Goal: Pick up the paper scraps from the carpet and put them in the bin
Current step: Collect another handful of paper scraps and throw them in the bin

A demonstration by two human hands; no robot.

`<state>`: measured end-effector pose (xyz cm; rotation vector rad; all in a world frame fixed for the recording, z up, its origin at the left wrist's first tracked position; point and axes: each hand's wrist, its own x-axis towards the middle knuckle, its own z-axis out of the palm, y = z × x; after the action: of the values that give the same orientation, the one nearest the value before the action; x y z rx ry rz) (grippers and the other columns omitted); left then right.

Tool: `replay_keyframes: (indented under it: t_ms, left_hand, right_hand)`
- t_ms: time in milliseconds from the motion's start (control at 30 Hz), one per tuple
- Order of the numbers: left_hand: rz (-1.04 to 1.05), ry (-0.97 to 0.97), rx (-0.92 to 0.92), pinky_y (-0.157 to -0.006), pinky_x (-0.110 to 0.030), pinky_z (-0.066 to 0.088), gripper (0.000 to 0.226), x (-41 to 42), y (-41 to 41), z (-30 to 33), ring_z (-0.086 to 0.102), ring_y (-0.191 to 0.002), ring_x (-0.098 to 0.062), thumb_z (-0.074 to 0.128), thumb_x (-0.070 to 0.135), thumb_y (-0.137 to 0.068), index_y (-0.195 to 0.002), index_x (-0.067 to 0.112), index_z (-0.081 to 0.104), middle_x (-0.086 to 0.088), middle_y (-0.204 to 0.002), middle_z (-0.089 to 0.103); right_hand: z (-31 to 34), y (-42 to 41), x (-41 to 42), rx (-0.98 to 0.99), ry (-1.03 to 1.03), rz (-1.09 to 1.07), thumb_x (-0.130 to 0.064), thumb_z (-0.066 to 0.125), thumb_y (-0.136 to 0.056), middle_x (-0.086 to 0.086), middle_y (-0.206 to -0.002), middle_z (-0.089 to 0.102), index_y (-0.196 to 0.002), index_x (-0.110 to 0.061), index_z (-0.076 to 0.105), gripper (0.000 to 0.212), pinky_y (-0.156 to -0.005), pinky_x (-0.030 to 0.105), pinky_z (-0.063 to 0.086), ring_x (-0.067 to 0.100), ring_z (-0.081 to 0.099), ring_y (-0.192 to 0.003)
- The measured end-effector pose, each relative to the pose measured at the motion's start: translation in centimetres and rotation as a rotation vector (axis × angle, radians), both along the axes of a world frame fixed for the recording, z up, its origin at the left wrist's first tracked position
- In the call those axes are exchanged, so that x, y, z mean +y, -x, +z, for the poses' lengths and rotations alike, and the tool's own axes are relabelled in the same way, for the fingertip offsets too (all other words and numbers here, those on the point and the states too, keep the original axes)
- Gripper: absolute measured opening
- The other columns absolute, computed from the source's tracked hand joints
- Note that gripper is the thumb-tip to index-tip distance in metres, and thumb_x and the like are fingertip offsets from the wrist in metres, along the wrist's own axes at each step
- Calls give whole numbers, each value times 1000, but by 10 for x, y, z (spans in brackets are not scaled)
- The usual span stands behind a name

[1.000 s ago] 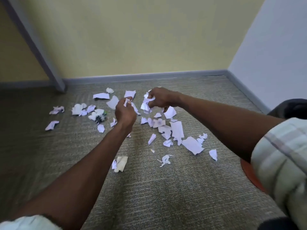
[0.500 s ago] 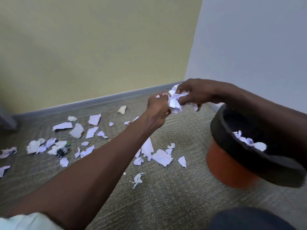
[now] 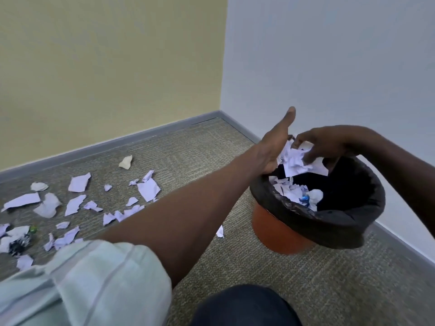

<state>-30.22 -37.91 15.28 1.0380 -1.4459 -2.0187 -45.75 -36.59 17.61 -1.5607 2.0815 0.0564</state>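
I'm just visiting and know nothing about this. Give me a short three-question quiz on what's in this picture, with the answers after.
1. True or false: the left hand is flat, with its fingers straight.
2. What lines the orange bin? A) a black bag B) a white cloth C) nothing
3. Fill in: most loose paper scraps lie on the ______, to the left of the bin.

Key
1. True; it is held beside the bunch of paper over the bin's mouth.
2. A; the black bag is folded over the rim. The right hand holds the bunch with curled fingers.
3. carpet
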Motion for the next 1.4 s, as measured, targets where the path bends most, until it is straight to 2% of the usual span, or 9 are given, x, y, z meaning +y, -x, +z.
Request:
replay_keyframes:
  t_ms: [100,233,500,833,933,1000,1167,1300,1400]
  left_hand:
    - [-64,-40,59,-97,-49,44,72,-5,4,-2,61,-118,-14,27,71,-93,-132,21,62,-5,-133,63]
    - [-41,-29,165,-113,-68,8,88,-19,-8,-2,1,-151,-34,32,78,-88,-157,25,17,-9,-165,6]
    - [288,-13,277,-100,-44,50,76,-68,-119,-39,60,-119,-30,36,68,-93,-133,6,52,-17,-132,60]
    - [897,64,-284,-70,-31,42,48,-67,-321,-182,56,-79,-23,41,53,-97,-95,13,67,-8,-94,69]
    - [939,232,-872,-93,-39,42,53,-43,-368,-230,56,-109,-36,42,54,-96,-105,9,67,-23,-117,64]
    - [888,158,-1074,-114,-56,23,62,-17,-390,-253,27,-140,-44,44,60,-93,-134,14,52,-27,-150,35]
    - [712,-202,-1254,-104,-79,-3,108,48,-429,-321,-22,-143,-51,27,93,-71,-152,23,23,-18,-162,-16]
    - [859,-240,-1194,-105,-77,-5,95,88,-404,-345,-17,-143,-54,48,78,-79,-151,21,24,-27,-160,-12]
    - [961,-83,-1228,-108,-75,4,79,97,-382,-352,-3,-142,-59,61,60,-84,-142,11,39,-35,-157,2]
  right_hand:
    - [-7,8,2,62,12,-32,1,63,-85,12,-118,49,-115,-23,55,40,-57,43,60,36,57,-97]
    - [0,-4,-2,140,80,-3,1,61,-85,13,-107,56,-113,-13,64,31,-71,49,60,35,58,-97]
    - [15,-103,-42,168,309,172,-8,59,-83,18,-82,74,-91,2,74,20,-81,37,59,30,73,-78]
    - [-97,-236,-109,39,-191,346,-18,60,-93,21,-107,65,-117,5,58,33,-77,55,58,39,69,-84]
    - [-146,-250,-110,84,-172,303,-24,60,-92,20,-101,61,-118,5,58,39,-71,57,58,38,67,-77]
    - [-173,-252,-104,170,-151,340,-30,55,-95,21,-116,58,-125,3,55,44,-64,44,58,32,61,-74]
    - [-231,-221,-86,284,-261,315,-64,58,-84,14,-151,39,-150,-10,27,90,-87,44,49,34,50,-124]
    - [-287,-202,-91,373,-325,398,-94,65,-18,4,-160,21,-154,-28,10,161,-108,49,38,30,30,-144]
    - [-301,-215,-84,386,-392,484,-83,77,-30,13,-162,-8,-154,-25,-11,162,-113,55,30,35,5,-149]
